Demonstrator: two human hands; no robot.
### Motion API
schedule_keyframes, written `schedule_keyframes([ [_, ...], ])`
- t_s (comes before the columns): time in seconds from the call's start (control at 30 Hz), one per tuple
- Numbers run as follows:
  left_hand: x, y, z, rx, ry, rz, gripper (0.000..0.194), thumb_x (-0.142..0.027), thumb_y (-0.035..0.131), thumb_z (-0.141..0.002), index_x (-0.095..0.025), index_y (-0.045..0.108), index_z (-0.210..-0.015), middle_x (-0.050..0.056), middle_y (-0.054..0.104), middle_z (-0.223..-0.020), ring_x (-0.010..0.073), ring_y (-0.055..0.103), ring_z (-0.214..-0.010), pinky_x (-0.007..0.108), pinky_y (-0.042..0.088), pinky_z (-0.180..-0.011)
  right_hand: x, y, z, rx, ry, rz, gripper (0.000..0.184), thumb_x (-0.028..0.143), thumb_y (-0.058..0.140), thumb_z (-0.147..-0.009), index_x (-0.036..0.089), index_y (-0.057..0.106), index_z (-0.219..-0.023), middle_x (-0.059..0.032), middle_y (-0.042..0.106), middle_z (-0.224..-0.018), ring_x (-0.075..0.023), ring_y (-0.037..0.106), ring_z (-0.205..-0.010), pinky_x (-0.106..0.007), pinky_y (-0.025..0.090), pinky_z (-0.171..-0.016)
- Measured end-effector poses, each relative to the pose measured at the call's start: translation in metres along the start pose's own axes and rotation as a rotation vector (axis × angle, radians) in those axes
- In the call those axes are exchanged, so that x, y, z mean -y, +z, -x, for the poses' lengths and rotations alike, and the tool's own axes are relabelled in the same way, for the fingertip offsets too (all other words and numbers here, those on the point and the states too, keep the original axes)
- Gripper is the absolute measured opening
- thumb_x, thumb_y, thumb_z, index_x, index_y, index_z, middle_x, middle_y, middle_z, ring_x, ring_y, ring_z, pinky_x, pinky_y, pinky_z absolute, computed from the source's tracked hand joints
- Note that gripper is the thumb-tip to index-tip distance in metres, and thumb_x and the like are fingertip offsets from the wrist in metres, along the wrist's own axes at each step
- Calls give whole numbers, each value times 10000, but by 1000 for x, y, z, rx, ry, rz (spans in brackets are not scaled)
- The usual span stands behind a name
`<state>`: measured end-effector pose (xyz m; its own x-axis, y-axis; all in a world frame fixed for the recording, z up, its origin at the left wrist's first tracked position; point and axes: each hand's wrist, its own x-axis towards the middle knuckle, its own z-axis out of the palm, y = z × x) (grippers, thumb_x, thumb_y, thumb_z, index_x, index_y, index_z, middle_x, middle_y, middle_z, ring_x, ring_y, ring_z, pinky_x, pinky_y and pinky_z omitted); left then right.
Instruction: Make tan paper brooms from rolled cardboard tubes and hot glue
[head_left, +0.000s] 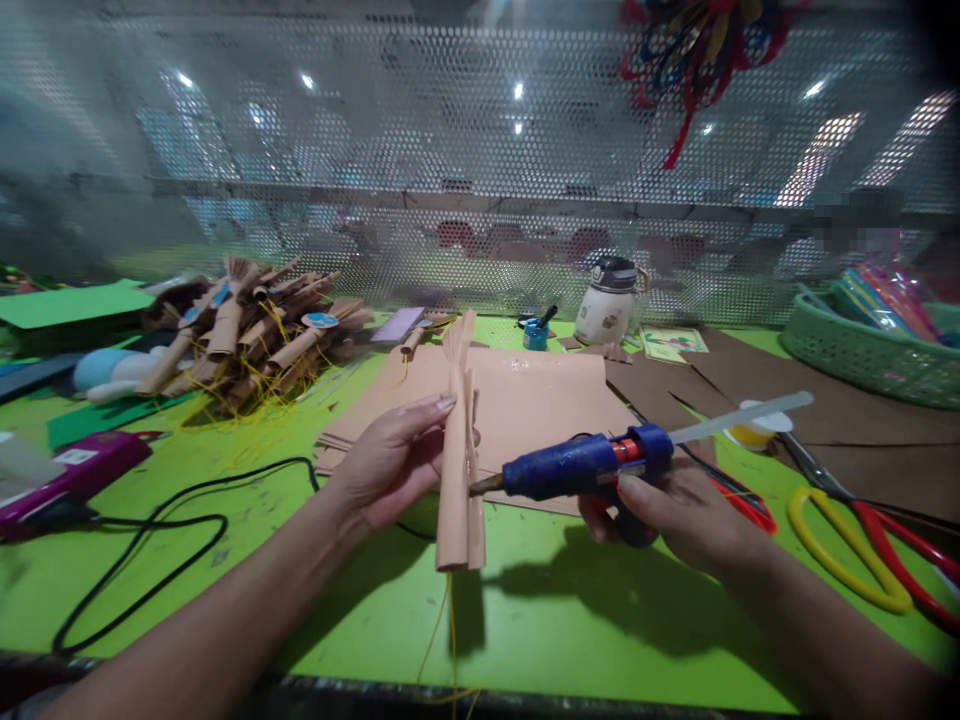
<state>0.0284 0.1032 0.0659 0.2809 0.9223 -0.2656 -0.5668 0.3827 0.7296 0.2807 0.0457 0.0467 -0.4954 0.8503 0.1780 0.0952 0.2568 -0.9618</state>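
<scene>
My left hand [401, 450] is closed on a brown paper roll [454, 480], held upright over the green table. The roll has a pleated top, an open flap along its right side and yellow string [450, 630] trailing from its lower end. In my right hand [667, 510] is a blue hot glue gun [577, 465], gripped by its handle. A translucent glue stick [742, 415] pokes out of its back. The metal nozzle touches or nearly touches the flap's edge. Behind the roll lie sheets of light brown paper [540, 400].
To the left rises a pile of finished paper rolls [262, 330] with yellow strings. A purple tool [82, 480] with a black cord [180, 490] lies nearer. On the right are yellow-and-red scissors [847, 540] and a green basket [862, 360]. A white jug [604, 310] stands behind.
</scene>
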Motion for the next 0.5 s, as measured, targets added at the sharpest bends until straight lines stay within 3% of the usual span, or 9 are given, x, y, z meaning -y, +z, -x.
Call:
schedule_keyframes([
  [0.13, 0, -3, -3, 44, 26, -63, 130, -44, 551, -795, -72, 661, -857, 117, 693, -768, 161, 670, -649, 265, 600, -647, 2, 0, 3, -4, 19, 38, 407, 492, 496, -874, 128, 626, -744, -68, 606, -665, -141, 534, -600, -229, 400, -508],
  [0.5, -8, 1, -1, -29, 48, -58, 161, -52, 510, -804, -58, 646, -890, 89, 652, -663, 145, 630, -566, 248, 577, -560, 1, -11, 11, 108, 71, -85, 387, 491, 543, -844, 130, 619, -728, -59, 593, -628, -129, 500, -541, -242, 371, -480],
])
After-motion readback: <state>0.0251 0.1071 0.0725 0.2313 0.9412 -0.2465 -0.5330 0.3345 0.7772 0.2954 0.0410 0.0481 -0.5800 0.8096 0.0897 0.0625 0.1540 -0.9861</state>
